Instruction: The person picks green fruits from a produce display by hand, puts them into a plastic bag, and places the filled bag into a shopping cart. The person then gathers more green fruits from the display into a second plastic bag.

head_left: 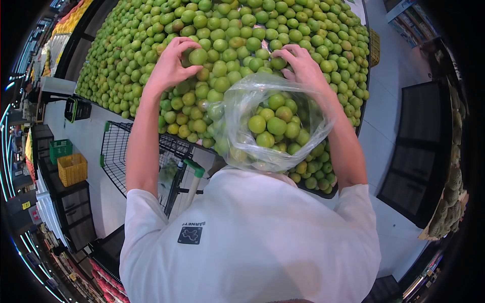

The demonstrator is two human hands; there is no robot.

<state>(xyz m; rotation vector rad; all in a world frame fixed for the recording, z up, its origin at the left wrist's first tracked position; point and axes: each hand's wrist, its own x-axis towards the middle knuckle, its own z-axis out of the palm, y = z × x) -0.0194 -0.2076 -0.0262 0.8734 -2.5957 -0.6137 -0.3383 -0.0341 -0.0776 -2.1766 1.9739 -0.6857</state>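
My left hand [177, 63] has its thumb and fingers closed around a round green plum [197, 56] just above the heap. Over to the right, my right hand [304, 68] curls its fingers and thumb about another green plum [278, 63] at the heap's surface. Between my forearms a clear plastic bag [237, 134] lies with its mouth wide, resting on the heap close to my chest. Several green plums [276, 125] are inside it. The large pile of green plums [136, 60] spreads out beneath both hands, some with yellowish or reddish skin.
A wire shopping cart [113, 151] with a green-capped handle stands at the left, by the display's near edge. Yellow [72, 169] and green baskets [60, 150] sit farther left. On the right, beyond the tiled floor [376, 108], is a dark display unit [417, 151].
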